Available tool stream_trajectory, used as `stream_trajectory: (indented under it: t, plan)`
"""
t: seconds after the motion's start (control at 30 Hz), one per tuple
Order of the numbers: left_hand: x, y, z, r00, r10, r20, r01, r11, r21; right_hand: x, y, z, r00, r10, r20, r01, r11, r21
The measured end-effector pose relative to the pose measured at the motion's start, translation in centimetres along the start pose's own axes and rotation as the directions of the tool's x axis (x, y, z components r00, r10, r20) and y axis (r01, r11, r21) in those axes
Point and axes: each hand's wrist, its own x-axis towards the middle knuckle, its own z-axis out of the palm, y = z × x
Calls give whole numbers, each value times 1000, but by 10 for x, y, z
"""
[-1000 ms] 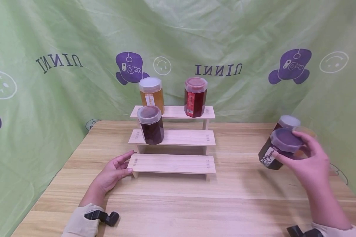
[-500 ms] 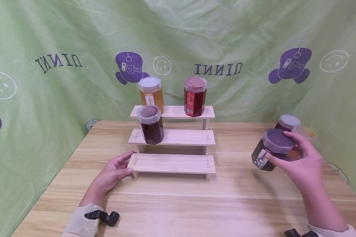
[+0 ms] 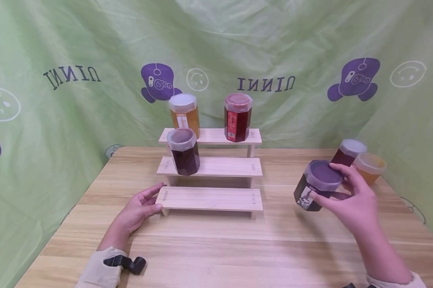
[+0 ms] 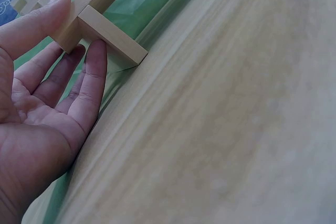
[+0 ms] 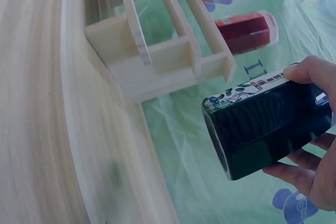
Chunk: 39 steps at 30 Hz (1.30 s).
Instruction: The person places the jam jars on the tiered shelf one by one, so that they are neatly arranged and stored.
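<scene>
My right hand [image 3: 357,200] holds a dark octagonal jar [image 3: 308,196] by its upper part, tilted above the table. In the right wrist view the jar [image 5: 262,121] shows its patterned label, with my thumb on the label. My left hand [image 3: 137,210] grips the left end of the lowest step of a three-step wooden display rack [image 3: 211,199]. In the left wrist view the thumb and fingers lie on either side of the rack's end [image 4: 68,30]. An amber jar [image 3: 189,120] and a red jar [image 3: 237,122] stand on the top step, and another dark jar [image 3: 185,158] on the middle step.
At the table's right rear stand a dark red jar with a whitish lid [image 3: 349,152] and an amber jar [image 3: 369,168], partly behind my right hand. A green printed curtain [image 3: 292,36] hangs behind the wooden table [image 3: 202,256].
My right hand has carried the dark jar leftward, away from the two jars at the right, which now show more. The left hand and the rack have stayed put.
</scene>
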Motion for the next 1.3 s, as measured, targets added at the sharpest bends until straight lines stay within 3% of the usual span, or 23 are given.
stream_trajectory:
  t: [0.2, 0.77, 1.3]
  plan:
    - [0, 0, 0, 1000, 13, 12, -13, 1000, -12, -3, -3, 9, 999, -11, 38, 11, 1000, 24]
    - [-1, 0, 1, 999, 27, 36, -26, 1000, -7, 5, -20, 30, 990, -135, 28, 135, 991, 21]
    - [-1, -1, -1, 999, 36, 40, -35, 999, -6, 19, -37, 44, 987, -157, 45, 153, 986, 68]
